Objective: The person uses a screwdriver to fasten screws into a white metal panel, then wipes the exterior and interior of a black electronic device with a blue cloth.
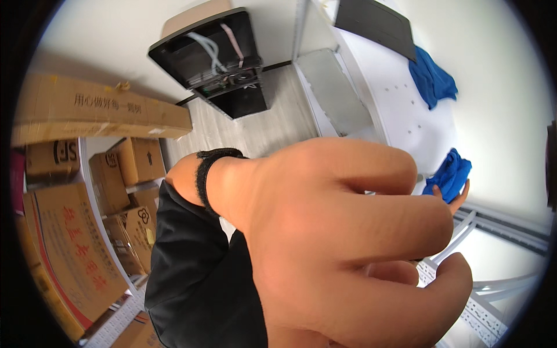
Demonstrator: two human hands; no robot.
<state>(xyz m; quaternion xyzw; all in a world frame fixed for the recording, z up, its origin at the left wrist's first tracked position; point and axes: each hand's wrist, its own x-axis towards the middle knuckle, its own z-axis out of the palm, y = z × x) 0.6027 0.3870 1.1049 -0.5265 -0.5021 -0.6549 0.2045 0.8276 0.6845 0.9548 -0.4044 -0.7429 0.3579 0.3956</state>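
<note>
My left hand [342,232] fills the middle of the view close up, back of the hand toward me. Its fingers are curled, and whatever they may hold is hidden beneath them. A black band [204,177] circles that wrist, above a black sleeve [191,272]. Farther off at the right, my right hand [460,199] grips a bunched blue cloth [451,174] at the edge of a white surface [400,110]. Only some of its fingers show; my left hand covers part of that area. Another blue cloth [432,78] hangs higher up beside a dark flat panel [376,23].
Cardboard boxes [75,249] fill a white-framed rack at the left, with a long carton [104,110] on top. A black open-backed machine [214,64] with loose cables stands on the wood-look floor. A grey panel [336,93] lies beside the white surface. Metal rails [505,226] run lower right.
</note>
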